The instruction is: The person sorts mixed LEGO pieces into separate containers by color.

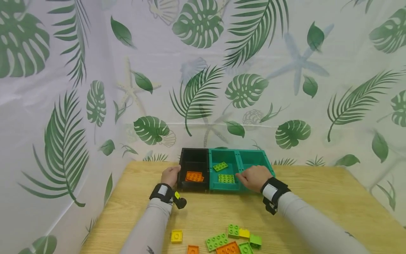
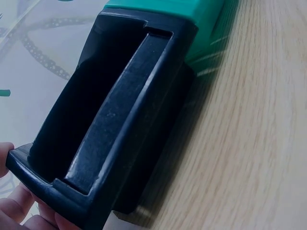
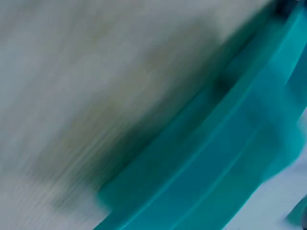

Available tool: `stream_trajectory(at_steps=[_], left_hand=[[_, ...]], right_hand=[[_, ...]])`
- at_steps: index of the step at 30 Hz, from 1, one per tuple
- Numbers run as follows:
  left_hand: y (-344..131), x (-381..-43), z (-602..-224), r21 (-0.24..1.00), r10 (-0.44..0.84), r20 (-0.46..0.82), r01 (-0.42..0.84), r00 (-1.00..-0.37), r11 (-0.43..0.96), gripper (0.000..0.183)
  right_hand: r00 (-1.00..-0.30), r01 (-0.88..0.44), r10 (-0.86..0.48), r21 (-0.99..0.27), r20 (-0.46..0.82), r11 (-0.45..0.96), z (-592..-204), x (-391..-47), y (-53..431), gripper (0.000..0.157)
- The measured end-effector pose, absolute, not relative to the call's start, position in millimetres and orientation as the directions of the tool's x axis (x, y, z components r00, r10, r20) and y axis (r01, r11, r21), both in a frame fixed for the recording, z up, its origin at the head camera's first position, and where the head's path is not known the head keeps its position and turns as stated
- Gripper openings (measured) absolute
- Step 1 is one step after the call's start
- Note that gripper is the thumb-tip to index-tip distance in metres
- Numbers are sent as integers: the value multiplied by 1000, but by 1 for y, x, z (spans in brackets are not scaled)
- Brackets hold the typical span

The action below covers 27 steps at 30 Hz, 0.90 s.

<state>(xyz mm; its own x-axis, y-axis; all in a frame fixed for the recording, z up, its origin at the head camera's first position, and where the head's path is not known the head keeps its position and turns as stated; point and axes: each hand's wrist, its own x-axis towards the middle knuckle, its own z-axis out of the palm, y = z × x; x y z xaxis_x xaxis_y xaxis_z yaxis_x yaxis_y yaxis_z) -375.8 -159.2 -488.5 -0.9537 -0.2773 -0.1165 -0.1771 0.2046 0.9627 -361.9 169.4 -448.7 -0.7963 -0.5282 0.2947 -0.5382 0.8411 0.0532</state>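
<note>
My left hand (image 1: 170,176) grips the left side wall of a black bin (image 1: 194,155); in the left wrist view the thumb lies at its rim and the fingers (image 2: 21,203) curl against the outside. Orange building bricks (image 1: 194,176) lie inside that bin. Joined to its right are two teal bins; the middle one (image 1: 223,187) holds two lime green bricks (image 1: 226,179). My right hand (image 1: 256,178) is over the front of the right teal bin (image 1: 252,157), thumb toward the divider. Its fingers are hidden, and the right wrist view is blurred.
Loose bricks lie on the wooden table (image 1: 203,211) near the front edge: a yellow one (image 1: 176,236), a long green one (image 1: 217,242), an orange one (image 1: 228,248) and several others. A leaf-patterned sheet (image 1: 203,106) hangs behind the bins and on the left.
</note>
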Motion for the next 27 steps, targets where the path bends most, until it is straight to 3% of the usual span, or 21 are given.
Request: stream_trajectory(at_steps=[3,6,11,15,22,27], left_hand=[[-158,-375,-487,965,-277,-122,-179,-953,192,45],[-158,-374,-487,965,-281,-124,-181,-952,188,45],[-159,-375,-489,966,-284,-126,-183,-950,184,43],[-159,-375,-490,967,-275,-134,-187,-952,175,43],[-158,-376,-489,963,-274,-123,-182,-954,200,44],[-158,-376,-488,965,-283,-128,-186,-950,187,45]], right_hand=[[-867,-435,-428,34,256,900,-454,-377,191,53],[-889,-393,-385,17,249,919,-462,-386,203,48],[-889,-394,-391,35,237,918,-475,-390,207,81],[-880,-423,-422,43,218,905,-479,-388,207,95],[-871,-464,-456,1,182,886,-477,-392,212,113],[-842,-500,-474,-43,259,865,-473,-390,209,110]])
